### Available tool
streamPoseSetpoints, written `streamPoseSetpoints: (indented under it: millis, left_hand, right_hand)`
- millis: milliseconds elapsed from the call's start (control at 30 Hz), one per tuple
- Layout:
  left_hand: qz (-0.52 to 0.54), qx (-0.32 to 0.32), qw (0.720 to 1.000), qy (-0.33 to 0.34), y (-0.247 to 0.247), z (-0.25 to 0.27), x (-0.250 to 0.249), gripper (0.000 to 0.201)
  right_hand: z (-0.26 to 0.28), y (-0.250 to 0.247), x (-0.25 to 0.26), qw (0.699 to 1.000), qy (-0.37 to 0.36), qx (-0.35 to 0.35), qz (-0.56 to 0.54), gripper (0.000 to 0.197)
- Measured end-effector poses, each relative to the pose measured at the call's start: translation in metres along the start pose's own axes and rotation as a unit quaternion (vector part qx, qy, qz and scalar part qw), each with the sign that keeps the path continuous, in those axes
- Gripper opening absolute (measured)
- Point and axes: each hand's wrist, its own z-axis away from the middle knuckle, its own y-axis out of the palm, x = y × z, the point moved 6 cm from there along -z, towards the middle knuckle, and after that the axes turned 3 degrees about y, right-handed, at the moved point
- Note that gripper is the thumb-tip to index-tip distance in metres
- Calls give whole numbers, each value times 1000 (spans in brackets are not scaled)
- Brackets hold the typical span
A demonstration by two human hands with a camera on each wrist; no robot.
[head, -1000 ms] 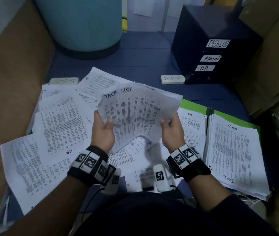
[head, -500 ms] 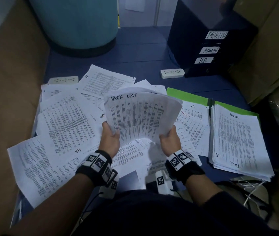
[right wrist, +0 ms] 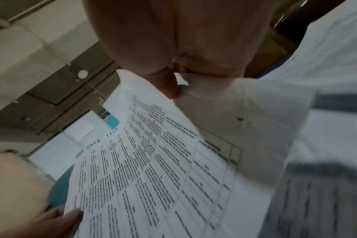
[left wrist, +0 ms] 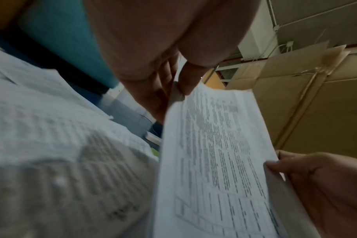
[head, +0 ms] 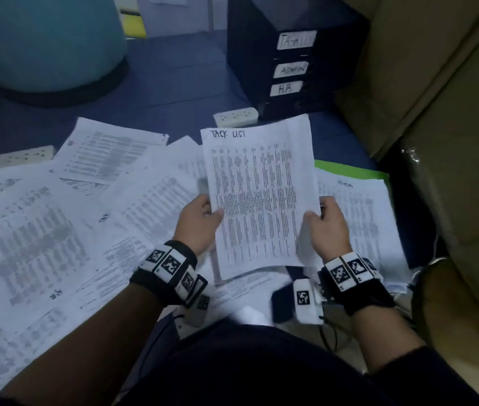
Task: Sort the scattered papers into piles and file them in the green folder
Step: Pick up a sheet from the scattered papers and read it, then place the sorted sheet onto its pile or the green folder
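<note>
Holding: I have a squared-up sheaf headed "TACK LIST" [head: 254, 197] lifted clear of everything below, its long edges running toward 12 o'clock.
Left grip: my left hand [head: 196, 227] is clamped on the sheaf's left edge, thumb on the printed face, fingers curled underneath; the left wrist view shows the same pinch [left wrist: 173, 90].
Right grip: my right hand [head: 327, 230] is clamped on the right edge, thumb on top, fingers behind the pages.
Sheaf detail: several sheets together, a table of fine print on the top one; the text itself is too small for me to read.
Scattered papers: loose printed sheets [head: 56, 230] overlap one another from 8 to 11 o'clock of my hands, lying flat on the blue surface [head: 174, 95].
Green folder: open at 2 o'clock [head: 346, 169], only its far edge showing green; a stack of sorted pages [head: 373, 224] lies on it, just beside my right hand.
Cabinet: a dark drawer unit [head: 285, 54] stands at 12 to 1 o'clock, three white labels on its front, the lower two reading ADMIN and H.R; the top one is blurred.
Power strips: one white strip [head: 235, 116] sits just in front of the cabinet, another [head: 23, 156] at 10 o'clock beside the loose sheets.
Other: a teal drum [head: 45, 42] at 11 o'clock, cardboard boxes [head: 437, 112] along 3 o'clock.
</note>
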Motion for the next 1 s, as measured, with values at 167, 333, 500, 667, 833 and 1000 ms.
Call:
streamPoseSetpoints:
  millis: [167,333,500,667,833,1000]
  left_hand:
    - [-24,102,994,-23,109,-29,-8,33]
    - [-60,190,977,-73,190,-44,-2,8]
    - [-71,249,958,-122,216,-41,6,49]
    - [-34,195,971,-133,166,-47,18,43]
    - [-5,62,992,-111,59,-38,36,31]
    - [-37,-93,987,-123,-66,-17,74,18]
  right_hand:
    - [-38,-77,-66,994,85,-59,36,18]
    - [-55,-122,-116,978,155,-118,72,24]
    - [-64,-130,-147,966,211,-69,130,43]
    - [-73,-115,-120,977,131,-68,151,38]
    - [-74,-43,-62,988,37,36,142,24]
    - [-54,60,-2,977,-26,154,145,30]
